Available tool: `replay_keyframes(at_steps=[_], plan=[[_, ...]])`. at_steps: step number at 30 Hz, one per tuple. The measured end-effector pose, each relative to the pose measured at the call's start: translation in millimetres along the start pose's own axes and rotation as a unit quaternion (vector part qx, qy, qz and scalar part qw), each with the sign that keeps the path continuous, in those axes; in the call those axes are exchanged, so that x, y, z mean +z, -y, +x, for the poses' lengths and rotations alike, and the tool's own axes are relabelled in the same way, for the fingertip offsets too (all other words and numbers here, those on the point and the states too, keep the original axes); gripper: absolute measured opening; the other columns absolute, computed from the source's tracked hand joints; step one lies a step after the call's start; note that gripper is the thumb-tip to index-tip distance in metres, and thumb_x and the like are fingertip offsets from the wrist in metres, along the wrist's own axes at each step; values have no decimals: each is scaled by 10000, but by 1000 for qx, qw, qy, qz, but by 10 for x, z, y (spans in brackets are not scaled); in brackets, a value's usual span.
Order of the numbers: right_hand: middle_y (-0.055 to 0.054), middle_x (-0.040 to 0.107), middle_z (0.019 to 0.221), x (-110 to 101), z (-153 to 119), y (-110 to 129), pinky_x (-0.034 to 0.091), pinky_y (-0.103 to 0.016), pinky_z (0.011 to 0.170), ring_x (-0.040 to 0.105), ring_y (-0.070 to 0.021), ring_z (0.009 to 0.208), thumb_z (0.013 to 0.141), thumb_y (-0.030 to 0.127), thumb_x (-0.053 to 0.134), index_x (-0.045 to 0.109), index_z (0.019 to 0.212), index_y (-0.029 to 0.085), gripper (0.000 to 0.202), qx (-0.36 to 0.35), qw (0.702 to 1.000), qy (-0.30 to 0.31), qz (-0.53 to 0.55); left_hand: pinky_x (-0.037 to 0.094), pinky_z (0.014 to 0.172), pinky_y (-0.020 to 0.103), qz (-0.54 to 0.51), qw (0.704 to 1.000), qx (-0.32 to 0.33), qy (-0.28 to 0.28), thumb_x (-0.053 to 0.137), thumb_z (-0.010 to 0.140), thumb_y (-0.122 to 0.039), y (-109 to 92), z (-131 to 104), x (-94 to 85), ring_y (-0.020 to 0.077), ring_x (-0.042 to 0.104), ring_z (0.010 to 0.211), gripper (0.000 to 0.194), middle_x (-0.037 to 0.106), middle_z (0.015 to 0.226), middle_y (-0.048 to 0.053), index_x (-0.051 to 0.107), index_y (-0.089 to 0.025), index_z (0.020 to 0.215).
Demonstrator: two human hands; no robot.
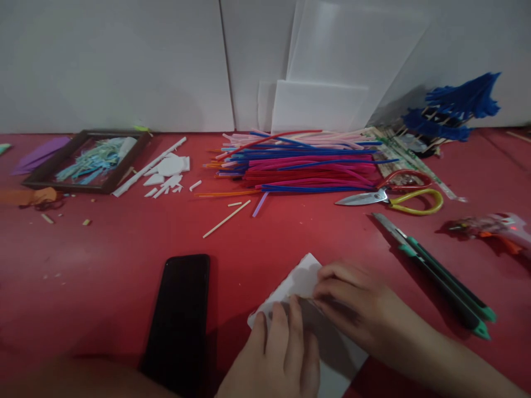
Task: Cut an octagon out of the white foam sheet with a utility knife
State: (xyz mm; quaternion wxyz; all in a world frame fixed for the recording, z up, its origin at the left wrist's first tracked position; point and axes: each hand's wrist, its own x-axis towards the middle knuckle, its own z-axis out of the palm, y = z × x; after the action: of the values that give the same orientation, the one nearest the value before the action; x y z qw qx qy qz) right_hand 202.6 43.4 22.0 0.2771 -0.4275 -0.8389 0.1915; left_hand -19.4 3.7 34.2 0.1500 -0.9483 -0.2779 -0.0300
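A white board [306, 271], possibly foam or card, lies at an angle on the red table in front of me. My left hand [277, 351] rests on its near left part, fingers stretched out and slightly apart. At the board's right side my right hand [357, 307] is closed, thumb and fingers pinched together. A thin pale stick [305, 298] seems to come out of that pinch toward my left fingertips; most of it is hidden. To the left of the board lies a black phone [178, 320].
Scissors [381, 196], a green-black cutter knife [431, 271] and a glue gun [489, 226] lie right. Behind is a pile of coloured pipe cleaners [307, 166]. A brown frame [39, 179], white scraps [170, 168], a loose stick [226, 219] and a blue-topped model [460, 102] stand about.
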Motion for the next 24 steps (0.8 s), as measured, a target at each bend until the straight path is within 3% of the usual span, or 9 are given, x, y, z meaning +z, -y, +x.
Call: replay_keyframes(at_steps=[11,24], plan=[[-43,659,853,35,-4,-3,556,-272,682,661,-167,773,990,132,508,632,871,218,192,-1,1000,-15,-10,473,902,353,18,999,-16,-44,580,977,-277,-17,-14,49,249,670,1060,229,756,1212,63,645,-204,1184],[-49,659,879,39,-22,-29,565,-287,698,656,-173,795,998,148,504,642,887,215,190,9,1000,4,-4,485,885,352,6,998,-19,-53,557,968,-224,9,23,23,247,692,1015,194,772,1174,50,636,-188,1141]])
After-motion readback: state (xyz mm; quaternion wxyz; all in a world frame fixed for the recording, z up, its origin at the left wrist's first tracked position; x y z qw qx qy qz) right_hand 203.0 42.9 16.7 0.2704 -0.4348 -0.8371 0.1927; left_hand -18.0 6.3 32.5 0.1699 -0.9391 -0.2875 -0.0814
